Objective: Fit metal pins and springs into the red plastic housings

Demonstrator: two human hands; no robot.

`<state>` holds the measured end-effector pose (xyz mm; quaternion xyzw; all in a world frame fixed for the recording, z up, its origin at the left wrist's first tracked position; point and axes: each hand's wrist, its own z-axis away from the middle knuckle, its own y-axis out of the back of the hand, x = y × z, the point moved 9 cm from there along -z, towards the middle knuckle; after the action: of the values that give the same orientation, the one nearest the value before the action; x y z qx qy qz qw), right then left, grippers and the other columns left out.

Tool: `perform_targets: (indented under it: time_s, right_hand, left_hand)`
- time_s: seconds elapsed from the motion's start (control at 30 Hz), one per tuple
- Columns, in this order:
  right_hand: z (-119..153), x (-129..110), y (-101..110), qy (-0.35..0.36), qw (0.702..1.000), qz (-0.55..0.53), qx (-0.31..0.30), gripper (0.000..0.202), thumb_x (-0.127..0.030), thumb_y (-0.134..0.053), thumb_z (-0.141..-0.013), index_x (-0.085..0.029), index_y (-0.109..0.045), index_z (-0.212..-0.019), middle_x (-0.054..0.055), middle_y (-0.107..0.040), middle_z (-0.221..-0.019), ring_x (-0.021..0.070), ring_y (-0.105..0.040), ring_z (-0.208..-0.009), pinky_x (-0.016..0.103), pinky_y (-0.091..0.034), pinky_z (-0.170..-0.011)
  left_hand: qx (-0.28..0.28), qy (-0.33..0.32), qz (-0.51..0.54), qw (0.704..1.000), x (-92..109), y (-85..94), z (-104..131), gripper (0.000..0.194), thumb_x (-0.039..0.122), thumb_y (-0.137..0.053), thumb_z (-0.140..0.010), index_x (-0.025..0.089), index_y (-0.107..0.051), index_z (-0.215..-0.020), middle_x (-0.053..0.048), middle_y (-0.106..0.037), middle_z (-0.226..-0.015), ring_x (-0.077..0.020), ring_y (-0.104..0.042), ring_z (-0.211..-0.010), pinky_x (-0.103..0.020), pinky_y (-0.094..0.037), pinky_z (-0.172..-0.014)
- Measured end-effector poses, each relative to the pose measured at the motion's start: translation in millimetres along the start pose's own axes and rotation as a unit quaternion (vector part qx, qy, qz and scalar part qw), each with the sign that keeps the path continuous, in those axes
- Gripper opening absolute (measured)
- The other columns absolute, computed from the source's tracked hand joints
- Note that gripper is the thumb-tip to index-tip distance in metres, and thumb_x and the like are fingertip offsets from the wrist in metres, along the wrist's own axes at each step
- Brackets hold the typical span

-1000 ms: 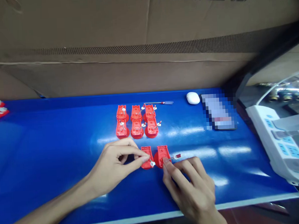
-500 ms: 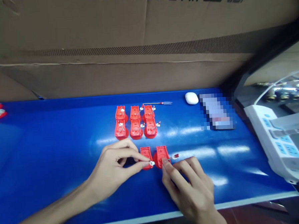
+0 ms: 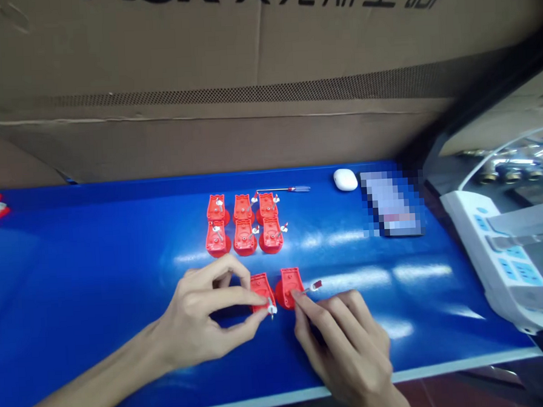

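Two red plastic housings sit side by side between my hands. My left hand (image 3: 208,310) pinches a small white-ended metal pin (image 3: 271,310) at the lower right edge of the left housing (image 3: 259,284). That housing is slightly tilted. With its index fingertip, my right hand (image 3: 347,345) presses on the lower right of the right housing (image 3: 290,278); the thumb is mostly hidden. From under that fingertip a thin rod with a white and dark red end (image 3: 316,285) sticks out to the right.
Behind stand several similar red housings (image 3: 244,232) in two rows, with white-ended rods. A screwdriver (image 3: 295,189), a white rounded case (image 3: 345,179) and a blurred phone-like slab (image 3: 392,203) lie farther back. A white power strip (image 3: 487,241) is right; cardboard (image 3: 204,140) walls the back.
My left fingers have moved slightly down, and the white-ended pin has turned from pointing right to pointing downward. The left housing has tilted a little. My right hand stays on its housing.
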<state>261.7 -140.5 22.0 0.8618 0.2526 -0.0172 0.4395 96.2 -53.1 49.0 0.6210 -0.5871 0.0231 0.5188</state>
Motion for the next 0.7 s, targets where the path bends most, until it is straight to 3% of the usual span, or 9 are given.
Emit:
perform_targets:
  time_s: [0.27,0.5,0.7]
  right_hand:
    - [1,-3,2,0.01,1.0,-0.022,0.001,0.037,-0.002,-0.082,-0.091,-0.007,-0.074,-0.127,0.004,-0.068,-0.078,0.0184,-0.05,-0.075,0.033,-0.047,-0.068]
    - [3,-2,0,0.012,1.0,-0.029,-0.002,0.032,-0.005,-0.081,-0.093,-0.007,-0.075,-0.125,0.004,-0.065,-0.076,0.0192,-0.048,-0.076,0.034,-0.045,-0.069]
    - [6,-3,3,0.013,1.0,-0.025,0.006,0.042,-0.003,-0.081,-0.092,-0.007,-0.073,-0.133,0.003,-0.067,-0.076,0.0185,-0.046,-0.072,0.035,-0.042,-0.066]
  left_hand:
    - [-0.002,-0.049,-0.044,0.998,1,-3.8,6,0.012,0.013,-0.084,-0.092,0.023,-0.083,-0.098,-0.001,-0.073,-0.094,-0.008,-0.051,-0.058,-0.026,-0.042,-0.053]
    - [0.016,-0.131,-0.078,0.988,11,-3.0,8,0.011,0.014,-0.087,-0.09,0.02,-0.08,-0.097,-0.001,-0.074,-0.088,-0.0095,-0.05,-0.06,-0.027,-0.039,-0.053]
    - [0.021,-0.129,-0.063,0.989,8,-0.7,4,0.011,0.015,-0.089,-0.089,0.02,-0.081,-0.096,-0.002,-0.077,-0.091,-0.0086,-0.057,-0.058,-0.026,-0.044,-0.052]
